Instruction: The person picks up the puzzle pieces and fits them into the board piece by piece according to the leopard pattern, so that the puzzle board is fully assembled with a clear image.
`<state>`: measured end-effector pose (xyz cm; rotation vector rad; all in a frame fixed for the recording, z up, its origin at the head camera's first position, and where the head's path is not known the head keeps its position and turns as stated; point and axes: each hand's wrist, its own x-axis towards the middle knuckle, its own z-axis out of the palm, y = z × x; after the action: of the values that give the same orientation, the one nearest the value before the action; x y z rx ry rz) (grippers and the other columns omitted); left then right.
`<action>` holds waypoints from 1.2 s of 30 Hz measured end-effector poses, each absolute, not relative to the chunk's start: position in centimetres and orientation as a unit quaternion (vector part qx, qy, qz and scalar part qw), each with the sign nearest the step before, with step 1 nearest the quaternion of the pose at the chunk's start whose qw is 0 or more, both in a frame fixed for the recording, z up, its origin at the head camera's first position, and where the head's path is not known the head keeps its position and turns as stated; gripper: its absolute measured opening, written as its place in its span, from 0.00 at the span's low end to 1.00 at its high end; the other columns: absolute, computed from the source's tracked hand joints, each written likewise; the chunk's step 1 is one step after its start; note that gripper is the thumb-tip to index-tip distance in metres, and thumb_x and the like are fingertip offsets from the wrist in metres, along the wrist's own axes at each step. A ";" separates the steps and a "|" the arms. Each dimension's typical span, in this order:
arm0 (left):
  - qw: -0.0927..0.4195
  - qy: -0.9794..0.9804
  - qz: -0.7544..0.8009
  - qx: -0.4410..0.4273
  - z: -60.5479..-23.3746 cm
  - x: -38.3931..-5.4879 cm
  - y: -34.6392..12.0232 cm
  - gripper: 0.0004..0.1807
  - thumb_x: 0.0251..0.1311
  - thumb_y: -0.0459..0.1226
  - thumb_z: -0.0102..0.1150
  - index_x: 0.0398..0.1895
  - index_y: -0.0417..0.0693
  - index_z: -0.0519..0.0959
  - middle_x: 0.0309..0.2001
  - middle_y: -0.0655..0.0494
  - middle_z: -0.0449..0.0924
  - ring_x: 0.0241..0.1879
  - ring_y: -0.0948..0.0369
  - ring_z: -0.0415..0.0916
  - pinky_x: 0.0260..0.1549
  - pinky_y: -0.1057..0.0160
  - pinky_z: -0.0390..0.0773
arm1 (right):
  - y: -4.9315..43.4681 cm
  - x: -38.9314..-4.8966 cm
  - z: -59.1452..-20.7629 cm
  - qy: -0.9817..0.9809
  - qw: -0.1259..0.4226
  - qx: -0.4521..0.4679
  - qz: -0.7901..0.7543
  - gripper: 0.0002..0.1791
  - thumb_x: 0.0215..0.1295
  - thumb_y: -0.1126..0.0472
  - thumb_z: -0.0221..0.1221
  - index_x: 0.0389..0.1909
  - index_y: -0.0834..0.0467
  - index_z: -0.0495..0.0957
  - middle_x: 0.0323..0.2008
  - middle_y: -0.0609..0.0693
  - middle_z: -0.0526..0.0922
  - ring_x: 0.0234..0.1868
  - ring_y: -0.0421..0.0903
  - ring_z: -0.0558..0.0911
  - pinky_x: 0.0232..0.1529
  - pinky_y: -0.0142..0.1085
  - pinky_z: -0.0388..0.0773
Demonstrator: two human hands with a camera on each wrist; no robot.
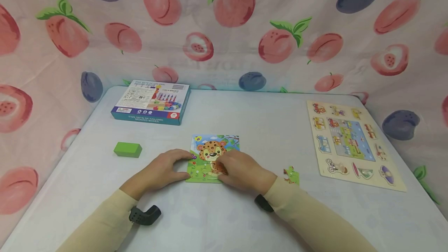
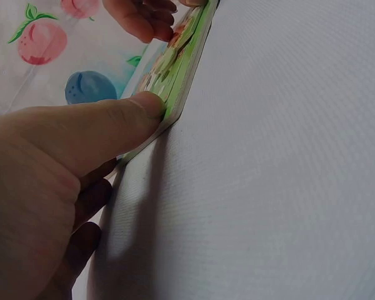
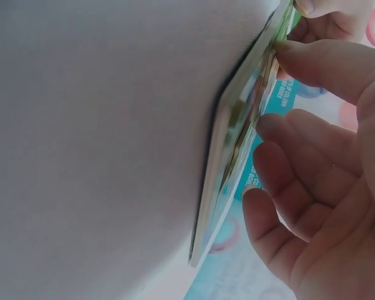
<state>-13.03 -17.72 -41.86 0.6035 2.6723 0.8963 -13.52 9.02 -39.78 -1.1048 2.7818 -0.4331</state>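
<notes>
A square jigsaw board (image 1: 204,171) with a spotted leopard cub on grass lies flat in front of me. My left hand (image 1: 161,169) holds its left side, the thumb on the lower left corner and a finger farther up the edge. In the left wrist view that thumb (image 2: 149,105) overlaps the green rim. Over the lower right of the board, my right hand (image 1: 243,170) has its thumb and curled fingers on a brown puzzle piece (image 3: 260,87), mostly hidden beneath the hand. A loose green and brown puzzle piece (image 1: 291,175) lies right of the board, beside the right wrist.
A flat box of column beads (image 1: 147,118) lies at the back left, with a green block (image 1: 127,149) in front of it. On the right is a wooden vehicle puzzle board (image 1: 325,168). A fruit-print cloth (image 1: 227,65) hangs behind the white table (image 1: 273,116).
</notes>
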 end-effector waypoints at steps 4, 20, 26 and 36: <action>0.128 0.918 0.310 0.210 -41.9 -13.0 -17.7 0.29 0.59 0.40 0.71 0.64 0.49 0.76 0.65 0.50 0.74 0.69 0.47 0.64 0.67 0.43 0.65 | 8.7 -13.6 -39.8 0.918 0.062 -0.364 -0.147 0.11 0.61 0.58 0.67 0.30 0.55 0.74 0.27 0.44 0.70 0.35 0.45 0.71 0.36 0.37 0.72; 0.127 0.918 0.312 0.212 -41.9 -13.1 -17.7 0.29 0.59 0.41 0.71 0.64 0.50 0.77 0.65 0.50 0.74 0.68 0.47 0.65 0.67 0.44 0.66 | 8.6 -13.7 -39.6 0.923 0.070 -0.351 -0.143 0.10 0.62 0.58 0.66 0.30 0.54 0.73 0.27 0.44 0.70 0.35 0.45 0.71 0.35 0.37 0.71; 0.128 0.917 0.313 0.213 -41.9 -13.1 -17.7 0.29 0.59 0.41 0.71 0.64 0.50 0.76 0.65 0.50 0.74 0.68 0.47 0.65 0.67 0.44 0.65 | 8.6 -13.7 -39.7 0.923 0.070 -0.353 -0.139 0.09 0.61 0.58 0.66 0.32 0.55 0.75 0.29 0.44 0.71 0.36 0.45 0.72 0.36 0.38 0.73; 0.119 0.915 0.315 0.222 -41.9 -13.1 -17.9 0.28 0.60 0.41 0.70 0.64 0.49 0.77 0.65 0.50 0.74 0.68 0.46 0.65 0.67 0.43 0.65 | 8.7 -13.8 -39.7 0.924 0.077 -0.344 -0.148 0.08 0.61 0.59 0.66 0.34 0.56 0.77 0.31 0.44 0.74 0.37 0.45 0.74 0.37 0.39 0.75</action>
<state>-13.09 -17.87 -41.95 0.6482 2.6759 0.9216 -13.80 8.67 -39.73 -1.0301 2.7684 -0.4439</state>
